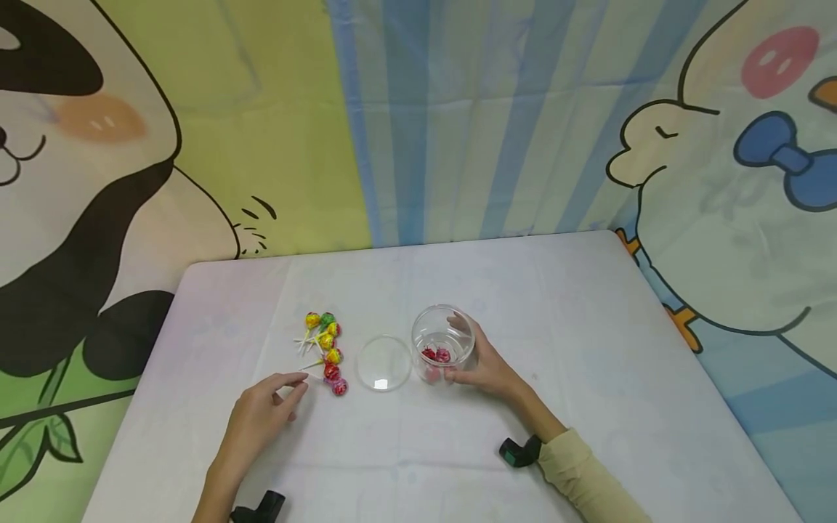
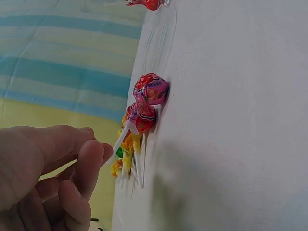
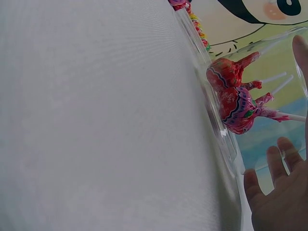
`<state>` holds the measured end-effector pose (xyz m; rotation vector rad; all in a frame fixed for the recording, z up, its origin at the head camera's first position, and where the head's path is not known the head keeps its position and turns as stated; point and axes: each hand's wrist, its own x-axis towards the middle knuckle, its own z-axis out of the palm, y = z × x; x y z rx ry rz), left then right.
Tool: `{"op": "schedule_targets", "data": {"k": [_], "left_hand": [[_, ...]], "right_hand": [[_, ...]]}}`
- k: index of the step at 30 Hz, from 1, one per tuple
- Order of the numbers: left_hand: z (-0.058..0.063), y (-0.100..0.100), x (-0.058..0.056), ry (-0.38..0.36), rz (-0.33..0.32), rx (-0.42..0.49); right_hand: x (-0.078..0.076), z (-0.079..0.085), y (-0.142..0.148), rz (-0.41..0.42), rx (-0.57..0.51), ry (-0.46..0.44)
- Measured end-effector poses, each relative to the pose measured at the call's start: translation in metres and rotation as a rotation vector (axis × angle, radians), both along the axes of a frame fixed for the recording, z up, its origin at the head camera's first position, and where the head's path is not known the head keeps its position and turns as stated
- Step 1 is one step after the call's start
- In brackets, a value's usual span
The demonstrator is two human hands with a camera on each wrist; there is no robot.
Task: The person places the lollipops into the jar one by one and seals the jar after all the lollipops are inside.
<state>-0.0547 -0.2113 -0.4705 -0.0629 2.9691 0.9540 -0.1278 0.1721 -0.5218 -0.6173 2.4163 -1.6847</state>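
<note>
Left wrist view: the wrapper lettering (image 2: pixel 145 84) is too blurred for us to read. In the head view we count seven lollipops (image 1: pixel 326 341) on the white table (image 1: pixel 405 436), including the pink lollipop (image 1: pixel 339 387) whose stick the left hand (image 1: pixel 264 408) pinches. The right hand (image 1: pixel 492 372) curls round one clear jar (image 1: pixel 425 328), beside one clear disc (image 1: pixel 383 362). Inside the jar we make out at least two red-wrapped sweets (image 3: pixel 236 108); the total is unclear.

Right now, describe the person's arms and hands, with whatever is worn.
The right arm has a beige sleeve; near its cuff is a black, angular device with a green patch. On the left arm no sleeve shows; another black device is partly cut off. Left hand and right hand are ungloved.
</note>
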Motion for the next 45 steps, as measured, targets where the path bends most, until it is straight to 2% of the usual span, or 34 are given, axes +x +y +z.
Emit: {"op": "schedule_targets", "data": {"k": [5, 7, 12, 14, 18, 22, 25, 30, 33, 37, 40, 42, 45], "left_hand": [[0.003, -0.005, -0.010, 0.037, -0.021, -0.043], [0.003, -0.008, -0.016, 0.074, -0.024, -0.091], [-0.007, -0.016, -0.040, 0.206, -0.012, -0.220], [-0.012, -0.017, -0.048, 0.223, -0.006, -0.244], [-0.019, -0.018, -0.060, 0.162, -0.004, -0.238], [-0.024, -0.019, -0.066, 0.113, 0.008, -0.235], [-0.026, -0.020, -0.068, 0.103, 0.020, -0.235], [-0.026, -0.022, -0.069, 0.130, 0.052, -0.218], [-0.025, -0.024, -0.070, 0.198, 0.094, -0.180], [-0.023, -0.025, -0.074, 0.392, 0.148, -0.101], [-0.021, -0.024, -0.077, 0.517, 0.151, -0.056], [-0.019, -0.023, -0.079, 0.559, 0.142, -0.027], [-0.014, -0.020, -0.079, 0.575, 0.126, 0.050]], "right_hand": [[-0.001, 0.001, 0.000, 0.000, -0.002, -0.017], [0.003, 0.012, -0.003, 0.001, 0.002, -0.026], [0.003, 0.012, -0.002, -0.005, 0.006, -0.017], [0.000, 0.000, 0.000, -0.008, 0.002, -0.009], [0.000, 0.000, 0.000, -0.005, -0.010, -0.014], [0.000, 0.000, -0.001, 0.003, -0.007, -0.017], [0.000, 0.000, -0.001, 0.004, -0.008, -0.026], [0.000, 0.001, -0.001, 0.002, -0.023, -0.031], [0.000, 0.001, -0.001, 0.002, -0.014, -0.030], [0.001, 0.001, 0.000, -0.006, 0.006, -0.028], [0.001, 0.001, 0.000, -0.008, 0.007, -0.019], [0.001, 0.001, -0.001, -0.006, 0.000, -0.017], [0.001, 0.001, -0.001, -0.004, -0.011, -0.022]]}}
